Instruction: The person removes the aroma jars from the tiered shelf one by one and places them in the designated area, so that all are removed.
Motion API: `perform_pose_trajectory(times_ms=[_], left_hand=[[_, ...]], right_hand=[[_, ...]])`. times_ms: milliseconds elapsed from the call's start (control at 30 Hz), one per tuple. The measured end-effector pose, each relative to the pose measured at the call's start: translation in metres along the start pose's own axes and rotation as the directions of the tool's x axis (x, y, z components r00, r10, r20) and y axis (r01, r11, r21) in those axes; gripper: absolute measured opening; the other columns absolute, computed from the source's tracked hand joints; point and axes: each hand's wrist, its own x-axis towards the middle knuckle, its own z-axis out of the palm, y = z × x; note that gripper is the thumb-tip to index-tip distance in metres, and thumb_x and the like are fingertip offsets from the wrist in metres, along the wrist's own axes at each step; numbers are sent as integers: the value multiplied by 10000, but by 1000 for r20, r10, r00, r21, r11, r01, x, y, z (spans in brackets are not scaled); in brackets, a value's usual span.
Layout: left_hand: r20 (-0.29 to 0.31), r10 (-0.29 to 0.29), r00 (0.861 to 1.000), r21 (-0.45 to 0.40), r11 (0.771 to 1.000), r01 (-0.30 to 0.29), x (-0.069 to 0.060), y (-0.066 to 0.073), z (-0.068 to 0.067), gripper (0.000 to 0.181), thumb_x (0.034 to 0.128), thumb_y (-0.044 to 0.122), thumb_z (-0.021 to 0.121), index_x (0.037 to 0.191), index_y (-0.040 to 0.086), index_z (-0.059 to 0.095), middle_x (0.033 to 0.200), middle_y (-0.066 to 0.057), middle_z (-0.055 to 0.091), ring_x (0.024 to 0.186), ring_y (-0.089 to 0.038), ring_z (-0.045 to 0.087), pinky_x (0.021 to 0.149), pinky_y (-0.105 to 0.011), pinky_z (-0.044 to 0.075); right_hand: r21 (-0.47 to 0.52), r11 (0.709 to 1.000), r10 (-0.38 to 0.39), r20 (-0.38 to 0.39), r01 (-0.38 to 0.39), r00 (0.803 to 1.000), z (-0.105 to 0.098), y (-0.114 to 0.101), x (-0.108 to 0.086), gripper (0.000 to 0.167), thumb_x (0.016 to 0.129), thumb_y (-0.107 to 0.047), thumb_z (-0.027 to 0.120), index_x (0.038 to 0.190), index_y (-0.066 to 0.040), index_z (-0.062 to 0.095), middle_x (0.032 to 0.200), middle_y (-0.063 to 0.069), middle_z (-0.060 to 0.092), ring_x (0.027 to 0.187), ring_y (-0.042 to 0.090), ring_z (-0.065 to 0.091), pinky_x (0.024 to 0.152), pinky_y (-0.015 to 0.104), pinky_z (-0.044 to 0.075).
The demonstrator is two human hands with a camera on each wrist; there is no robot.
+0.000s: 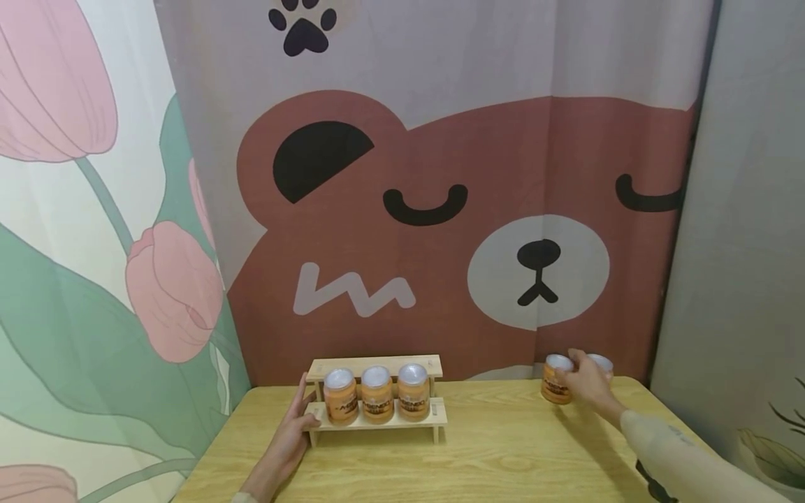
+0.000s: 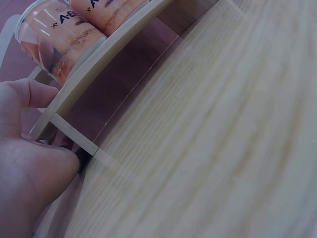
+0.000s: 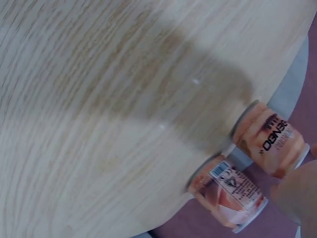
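A two-tier light wooden rack (image 1: pixel 377 424) stands on the table's left half. On its lower tier three orange cans with pale lids, the left can (image 1: pixel 341 398), the middle can (image 1: pixel 376 396) and the right can (image 1: pixel 413 393), sit in a row. My left hand (image 1: pixel 291 432) grips the rack's left end, thumb at the lower tier's edge. Over at the far right my right hand (image 1: pixel 590 381) pinches an orange can (image 1: pixel 556 384) near its lid. Another can (image 3: pixel 229 194) stands close beside it, partly hidden behind the hand in the head view.
The wooden table (image 1: pixel 490 447) ends at a curtain with a printed bear (image 1: pixel 440 279) behind it. A tulip-print curtain (image 1: pixel 75 314) hangs on the left and a grey curtain (image 1: pixel 742 244) on the right. A potted plant (image 1: pixel 773 454) is at the lower right.
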Motion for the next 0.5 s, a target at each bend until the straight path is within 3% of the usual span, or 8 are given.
perform_pose_trajectory(times_ms=[200,300,400,500], left_hand=[[8,2,1000,-2,1000,-2,0,-1,0,1063,841,-135,498,1643,342,-10,1647,-265,-76,1435,-401,-68,1049,-635,42],[7,3,1000,-4,1000,-3,0,-1,0,1063,842,-135,499,1643,347,-6,1647,-264,-75,1437,-401,-76,1049,-639,28],[8,3,1000,-4,1000,-3,0,-1,-1,1066,847,-132,502,1641,366,-5,1648,-262,-74,1438,-403,-84,1047,-644,13],[10,3,1000,-1,1000,-3,0,-2,-2,1067,853,-126,506,1636,393,-1,1649,-261,-72,1449,-407,-115,1051,-651,-3]], right_hand=[[43,999,14,-18,-13,1000,-7,-21,-2,574,995,-276,643,1442,47,484,1404,309,523,1243,523,472,932,837,32],[70,997,-12,-30,14,999,-9,-38,-3,536,995,-279,648,1420,24,523,1367,287,564,1188,476,549,981,740,244],[111,992,-61,-36,65,997,-8,-54,-3,496,996,-244,649,1387,43,548,1307,285,602,1123,444,605,893,558,482],[137,986,-94,-41,99,995,-5,-69,-3,450,990,-215,659,1352,39,578,1260,270,633,1086,422,633,836,497,532]])
